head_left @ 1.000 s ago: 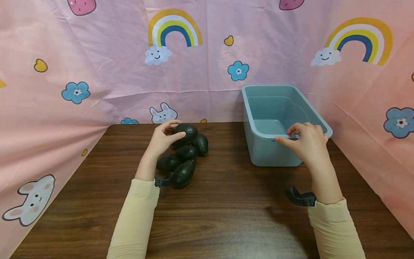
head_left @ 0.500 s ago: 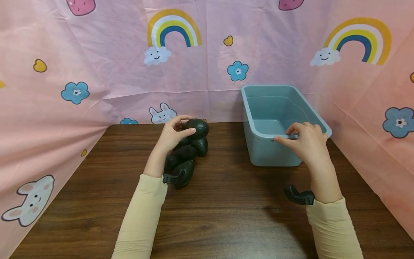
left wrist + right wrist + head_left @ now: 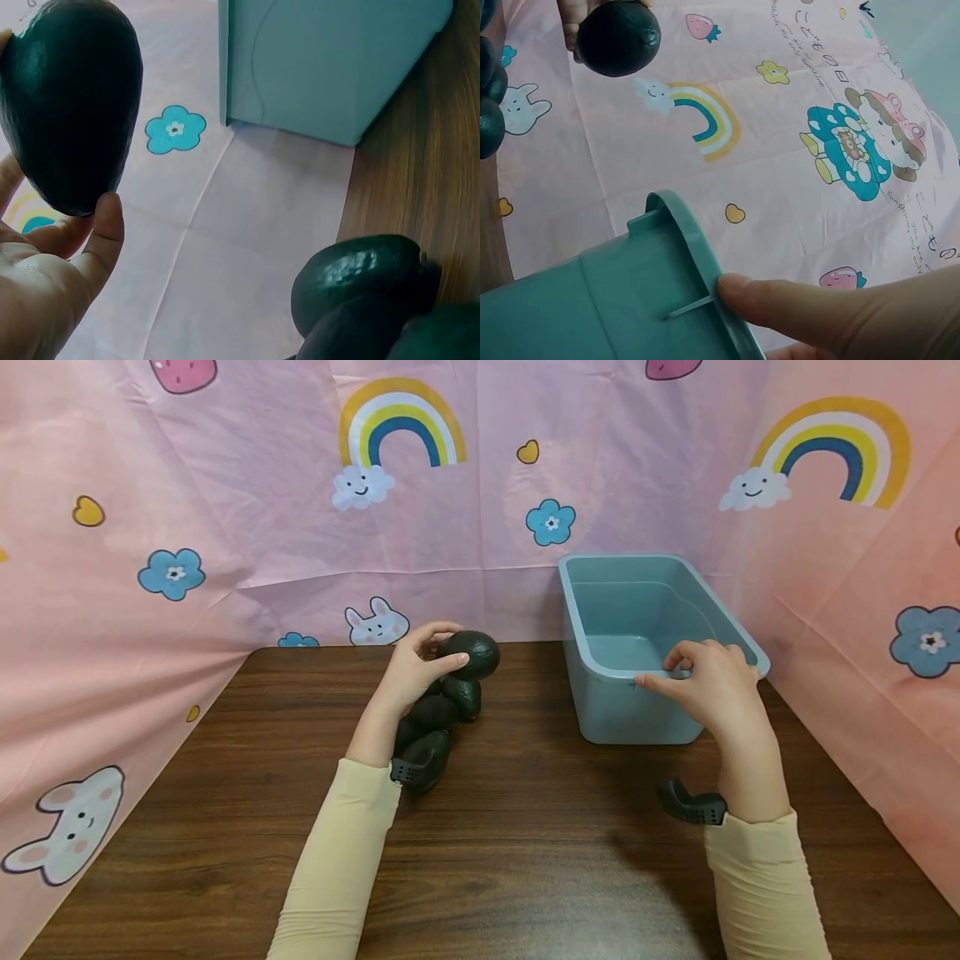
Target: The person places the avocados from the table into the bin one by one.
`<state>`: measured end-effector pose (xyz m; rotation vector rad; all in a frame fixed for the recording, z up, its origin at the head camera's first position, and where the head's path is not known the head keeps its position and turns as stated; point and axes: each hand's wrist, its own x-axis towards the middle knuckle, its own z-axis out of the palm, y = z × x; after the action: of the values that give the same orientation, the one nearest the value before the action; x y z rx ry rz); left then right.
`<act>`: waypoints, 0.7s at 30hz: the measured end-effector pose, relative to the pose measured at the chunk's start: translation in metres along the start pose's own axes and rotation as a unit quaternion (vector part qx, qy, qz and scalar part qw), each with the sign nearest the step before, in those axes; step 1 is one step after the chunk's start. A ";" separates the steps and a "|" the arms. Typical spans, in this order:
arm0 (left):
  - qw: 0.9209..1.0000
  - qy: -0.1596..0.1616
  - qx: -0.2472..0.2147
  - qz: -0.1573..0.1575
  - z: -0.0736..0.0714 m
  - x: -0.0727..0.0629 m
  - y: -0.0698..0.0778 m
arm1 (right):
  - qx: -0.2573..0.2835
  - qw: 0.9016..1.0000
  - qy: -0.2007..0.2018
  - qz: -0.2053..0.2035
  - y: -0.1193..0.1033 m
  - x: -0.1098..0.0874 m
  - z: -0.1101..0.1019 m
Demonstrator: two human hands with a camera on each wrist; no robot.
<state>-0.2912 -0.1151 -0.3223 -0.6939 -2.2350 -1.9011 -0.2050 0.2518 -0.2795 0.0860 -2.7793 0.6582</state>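
My left hand (image 3: 415, 670) grips a dark green avocado (image 3: 476, 655) and holds it up above the pile, thumb on the near side. In the left wrist view this avocado (image 3: 75, 105) hangs clear of the others, with fingertips at its lower end. Several more avocados (image 3: 462, 697) lie heaped on the table below, partly hidden by my left wrist. My right hand (image 3: 716, 689) pinches the near rim of a blue-green plastic bin (image 3: 637, 710), thumb outside and fingers inside. The right wrist view shows the thumb pressed on the bin's rim (image 3: 694, 247).
The bin stands at the back right of the brown wooden table (image 3: 525, 860). A pink printed cloth (image 3: 495, 527) hangs behind and along both sides. Black wrist straps (image 3: 690, 803) sit at both sleeve cuffs.
My left hand has lifted the avocado off the pile and carried it to the right and slightly up. The right hand keeps its hold on the bin rim.
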 end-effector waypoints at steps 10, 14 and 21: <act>1.000 -0.004 -0.011 0.011 0.013 0.007 0.002 | 0.000 1.000 -0.014 0.007 -0.002 0.003 -0.002; 1.000 -0.004 -0.015 0.013 0.018 0.010 0.004 | 0.001 1.000 -0.017 0.010 -0.001 0.004 -0.003; 0.999 -0.011 -0.029 0.011 0.029 0.016 0.012 | 0.005 1.000 -0.017 0.011 -0.002 0.003 -0.002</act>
<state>-0.2947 -0.0818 -0.3114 -0.7484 -2.1838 -1.9644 -0.2069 0.2512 -0.2760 0.0689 -2.8134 0.6825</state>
